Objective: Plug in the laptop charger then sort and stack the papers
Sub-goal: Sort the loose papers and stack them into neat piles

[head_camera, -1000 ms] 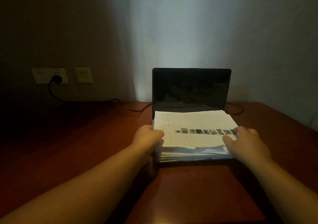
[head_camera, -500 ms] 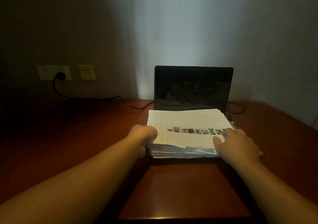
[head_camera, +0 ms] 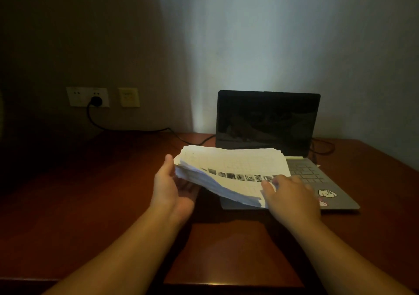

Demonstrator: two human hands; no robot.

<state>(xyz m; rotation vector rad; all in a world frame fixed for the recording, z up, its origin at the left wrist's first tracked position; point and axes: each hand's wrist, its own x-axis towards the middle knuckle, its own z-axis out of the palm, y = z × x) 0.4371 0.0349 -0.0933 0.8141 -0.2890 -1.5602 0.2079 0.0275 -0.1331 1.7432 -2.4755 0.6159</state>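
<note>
papers: thick white stack [head_camera: 235, 170], held lifted and tilted over the left half of the laptop keyboard, left side raised, top sheet printed with a row of small dark pictures
left hand: [head_camera: 172, 188] cupped under the stack's left edge, thumb up along the side, grip clamped on the papers
right hand: [head_camera: 292, 197] laid on the stack's near right corner, fingers [head_camera: 268, 184] pressed on the top sheet, grip closed on the papers
laptop: [head_camera: 317, 176] open, screen dark, set at the worktop's far edge toward the right; stickers seen on the right palm rest
charger: black plug [head_camera: 96, 101] seated in the wall socket [head_camera: 87, 97], cable [head_camera: 140, 130] run along the worktop's far edge to the laptop
worktop: dark red wood [head_camera: 90, 204], dimly lit
</note>
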